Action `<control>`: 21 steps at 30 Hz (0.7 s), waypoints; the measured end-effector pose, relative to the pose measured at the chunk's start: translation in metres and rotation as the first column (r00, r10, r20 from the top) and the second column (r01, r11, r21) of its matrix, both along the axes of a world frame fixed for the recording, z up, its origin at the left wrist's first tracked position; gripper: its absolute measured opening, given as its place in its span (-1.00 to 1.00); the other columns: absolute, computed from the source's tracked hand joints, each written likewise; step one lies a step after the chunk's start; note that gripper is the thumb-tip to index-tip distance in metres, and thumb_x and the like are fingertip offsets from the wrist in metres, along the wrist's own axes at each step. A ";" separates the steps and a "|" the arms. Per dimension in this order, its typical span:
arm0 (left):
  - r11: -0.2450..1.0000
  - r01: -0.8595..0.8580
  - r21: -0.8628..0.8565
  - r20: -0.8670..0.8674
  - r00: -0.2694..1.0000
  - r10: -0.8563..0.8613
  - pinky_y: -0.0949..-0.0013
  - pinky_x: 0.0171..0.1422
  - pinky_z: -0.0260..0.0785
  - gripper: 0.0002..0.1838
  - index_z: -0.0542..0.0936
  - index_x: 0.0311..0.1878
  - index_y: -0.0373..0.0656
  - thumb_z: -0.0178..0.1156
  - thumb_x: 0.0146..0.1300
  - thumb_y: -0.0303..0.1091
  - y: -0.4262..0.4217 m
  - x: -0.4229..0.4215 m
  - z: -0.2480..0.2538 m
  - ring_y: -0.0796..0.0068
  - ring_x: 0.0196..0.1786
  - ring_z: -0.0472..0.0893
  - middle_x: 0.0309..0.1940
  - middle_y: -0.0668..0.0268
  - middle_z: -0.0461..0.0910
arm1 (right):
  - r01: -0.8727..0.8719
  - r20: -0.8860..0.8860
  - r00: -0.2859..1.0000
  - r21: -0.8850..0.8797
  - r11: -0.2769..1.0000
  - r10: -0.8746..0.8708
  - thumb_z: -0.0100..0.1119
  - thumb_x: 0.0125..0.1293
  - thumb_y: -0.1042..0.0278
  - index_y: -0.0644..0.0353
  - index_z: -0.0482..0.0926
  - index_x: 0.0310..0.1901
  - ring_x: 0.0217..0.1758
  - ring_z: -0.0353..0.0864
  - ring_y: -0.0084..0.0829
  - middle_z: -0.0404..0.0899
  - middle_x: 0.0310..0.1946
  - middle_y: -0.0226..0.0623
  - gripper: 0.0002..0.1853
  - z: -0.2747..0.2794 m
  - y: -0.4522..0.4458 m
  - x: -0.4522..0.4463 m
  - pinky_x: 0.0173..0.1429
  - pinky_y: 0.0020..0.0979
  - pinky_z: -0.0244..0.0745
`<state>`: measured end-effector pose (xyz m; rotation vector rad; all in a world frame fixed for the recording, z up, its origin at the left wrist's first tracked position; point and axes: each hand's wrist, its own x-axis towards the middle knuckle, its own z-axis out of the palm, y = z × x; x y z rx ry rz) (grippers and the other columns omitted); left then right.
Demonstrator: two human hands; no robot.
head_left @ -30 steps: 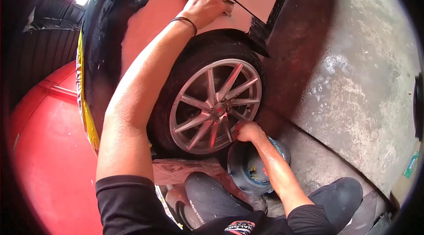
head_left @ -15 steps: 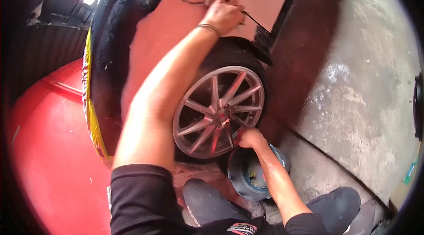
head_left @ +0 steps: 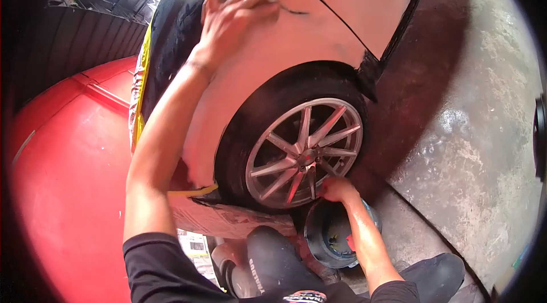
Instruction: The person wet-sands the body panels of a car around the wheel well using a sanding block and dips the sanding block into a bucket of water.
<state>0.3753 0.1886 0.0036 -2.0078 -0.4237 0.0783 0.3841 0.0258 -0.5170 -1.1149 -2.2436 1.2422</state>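
My left hand (head_left: 236, 24) is raised against the upper part of a car's rear panel (head_left: 279, 35), which is matt pinkish with black areas. Its fingers curl toward the surface, one sticking up apart from the others. Whatever lies under them is hidden and blurred. My right hand (head_left: 340, 190) is closed at the lower rim of the spoked wheel (head_left: 306, 158), just over a dark bucket (head_left: 319, 246). A bit of red shows at its fingers, too small to name. Inside the bucket are a little yellow and a red piece (head_left: 350, 242), partly behind my forearm.
A black tyre (head_left: 233, 149) surrounds the wheel. Yellow masking tape and film (head_left: 139, 92) edge the car's left side. Newspaper (head_left: 196, 249) lies low beside my knee. A red car-like surface (head_left: 74, 160) stands at left; wet concrete floor (head_left: 467, 132) spreads at right.
My left hand has moved left across the panel, away from the panel gap where a greyish block showed at its fingers. My right hand stays over the bucket. The view has shifted.
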 end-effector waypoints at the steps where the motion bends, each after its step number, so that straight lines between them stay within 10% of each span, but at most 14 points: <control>1: 0.999 -0.007 0.041 0.013 1.000 0.006 -0.28 0.85 -0.18 -0.50 0.86 0.33 0.34 0.34 0.40 -0.40 0.010 0.002 -0.004 0.48 0.46 0.68 0.49 0.60 0.70 | -0.039 -0.001 0.999 0.014 0.999 0.039 0.25 0.45 0.01 0.11 0.91 0.07 0.19 0.87 0.09 0.86 0.14 0.04 -0.57 -0.001 -0.001 0.001 0.31 0.07 0.75; 17: 0.964 -0.075 0.255 0.133 0.990 0.042 -0.46 0.74 -0.01 -0.40 0.78 0.40 0.35 0.34 0.34 -0.46 0.035 0.030 -0.013 0.39 0.42 0.68 0.43 0.56 0.69 | 0.130 -0.116 0.984 -0.054 0.990 -0.135 0.45 0.41 -0.14 0.09 0.88 -0.07 0.12 0.88 0.02 0.90 -0.05 -0.08 -0.58 -0.016 -0.006 0.002 0.20 -0.01 0.73; 21: 0.995 -0.026 0.097 0.181 0.983 0.008 -0.25 0.83 -0.16 -0.50 0.83 0.33 0.30 0.36 0.37 -0.39 -0.048 -0.048 -0.032 0.48 0.39 0.71 0.40 0.50 0.74 | 0.107 -0.069 0.991 -0.117 0.987 -0.116 0.47 0.39 -0.11 0.10 0.87 -0.09 0.12 0.88 0.01 0.90 -0.06 -0.08 -0.60 -0.005 0.003 0.003 0.20 -0.02 0.73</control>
